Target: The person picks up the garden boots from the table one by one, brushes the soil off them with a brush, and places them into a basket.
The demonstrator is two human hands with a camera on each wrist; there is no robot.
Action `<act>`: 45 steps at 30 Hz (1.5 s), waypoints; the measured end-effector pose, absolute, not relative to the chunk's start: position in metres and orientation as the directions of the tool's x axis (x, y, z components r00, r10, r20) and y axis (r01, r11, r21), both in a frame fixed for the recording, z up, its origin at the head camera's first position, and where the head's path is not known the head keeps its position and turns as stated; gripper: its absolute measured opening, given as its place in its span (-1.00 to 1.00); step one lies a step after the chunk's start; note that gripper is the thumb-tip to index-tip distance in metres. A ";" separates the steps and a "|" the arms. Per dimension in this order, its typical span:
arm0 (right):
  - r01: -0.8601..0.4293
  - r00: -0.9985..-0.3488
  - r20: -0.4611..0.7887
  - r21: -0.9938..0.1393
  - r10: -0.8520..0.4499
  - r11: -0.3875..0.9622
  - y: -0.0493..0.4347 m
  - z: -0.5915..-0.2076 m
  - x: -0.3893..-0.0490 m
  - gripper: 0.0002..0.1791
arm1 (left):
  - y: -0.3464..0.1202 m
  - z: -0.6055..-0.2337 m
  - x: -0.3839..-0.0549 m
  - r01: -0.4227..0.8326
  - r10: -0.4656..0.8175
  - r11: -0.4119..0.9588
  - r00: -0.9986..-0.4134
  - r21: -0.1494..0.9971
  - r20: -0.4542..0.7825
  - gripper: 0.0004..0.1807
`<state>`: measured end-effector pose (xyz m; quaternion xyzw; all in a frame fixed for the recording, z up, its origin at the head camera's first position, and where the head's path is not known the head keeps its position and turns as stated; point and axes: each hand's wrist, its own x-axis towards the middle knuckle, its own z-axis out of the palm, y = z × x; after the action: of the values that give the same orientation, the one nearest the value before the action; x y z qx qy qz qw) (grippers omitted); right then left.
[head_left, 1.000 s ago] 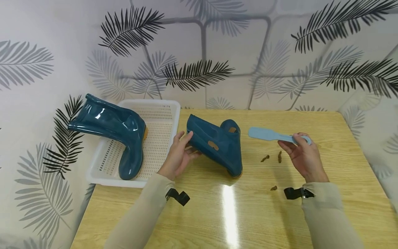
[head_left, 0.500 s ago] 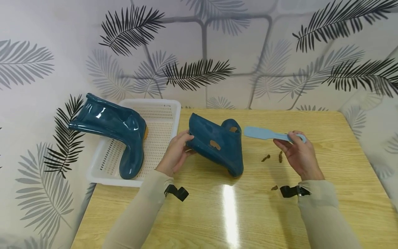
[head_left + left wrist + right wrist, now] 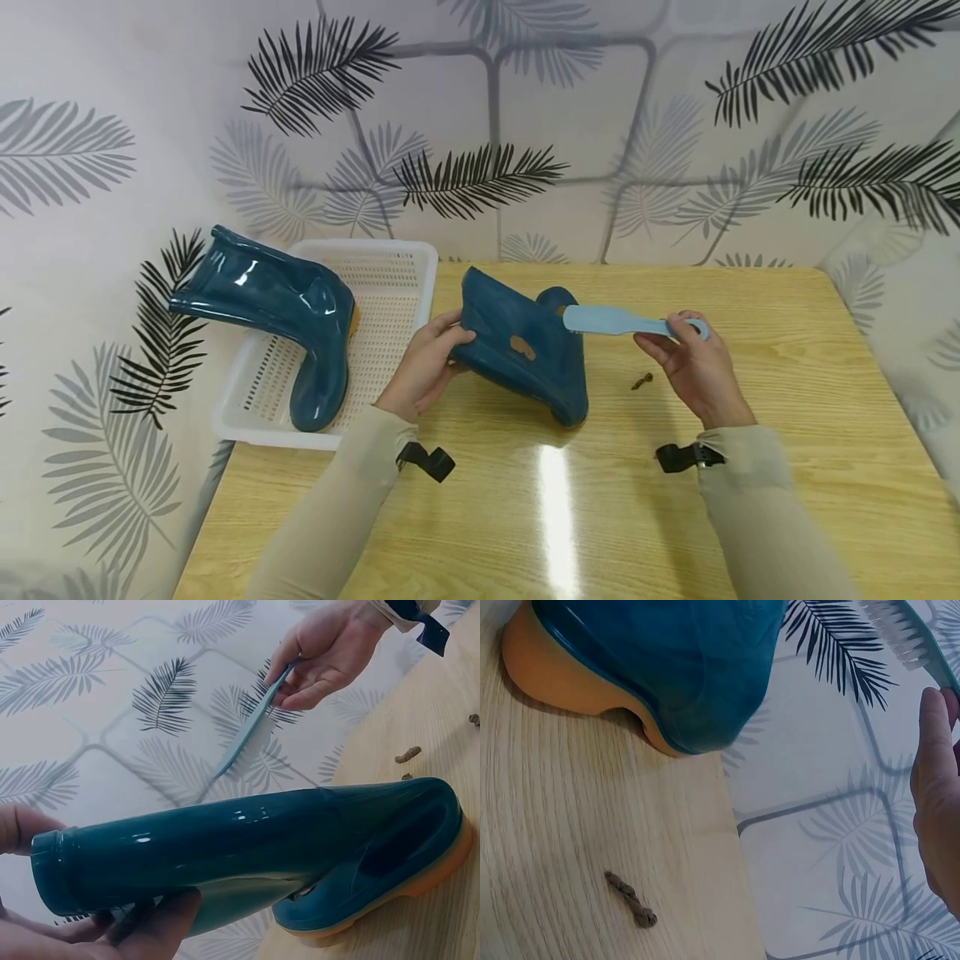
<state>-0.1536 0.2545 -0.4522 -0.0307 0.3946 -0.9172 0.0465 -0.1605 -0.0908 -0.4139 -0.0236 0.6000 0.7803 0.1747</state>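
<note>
A dark teal rubber boot [image 3: 491,321] with brown patches stands tilted on the table, its orange sole [image 3: 551,667] showing in the right wrist view. My left hand [image 3: 423,367] grips the top of its shaft, thumb and fingers on either side of the rim. My right hand [image 3: 693,375] pinches the handle of a light blue brush [image 3: 611,320], bristles downward. In the head view the brush head overlaps the boot's toe; the left wrist view shows a gap between brush [image 3: 251,731] and shaft [image 3: 202,840].
A second teal boot [image 3: 285,300] lies in a white plastic basket [image 3: 426,287] on the left, its shaft jutting past the rim. A small brown twisted crumb [image 3: 642,381] lies on the wooden table [image 3: 817,400]. A leaf-patterned wall covering [image 3: 555,117] rises behind.
My right hand has carried the brush leftward to the boot's toe. My left hand has closed its grip on the rim, and the shaft top has shifted slightly right and up.
</note>
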 end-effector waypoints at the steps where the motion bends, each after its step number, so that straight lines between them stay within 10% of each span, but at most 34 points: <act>1: 0.066 -0.994 0.014 -0.732 -0.112 -0.678 0.253 -0.452 -0.154 -0.88 | -0.091 -0.414 -0.160 -0.301 0.246 -0.226 -0.938 0.927 -0.244 -0.35; 45: 0.206 -0.972 -0.125 -0.861 -0.197 -0.465 0.191 -0.461 -0.163 -0.86 | -0.090 -0.409 -0.153 -0.215 0.267 -0.284 -0.954 0.934 -0.138 -0.36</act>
<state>-0.1629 0.1909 -0.4614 0.0041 0.5037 -0.8558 0.1177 -0.1532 -0.0902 -0.4090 0.0226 0.5791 0.8009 0.1504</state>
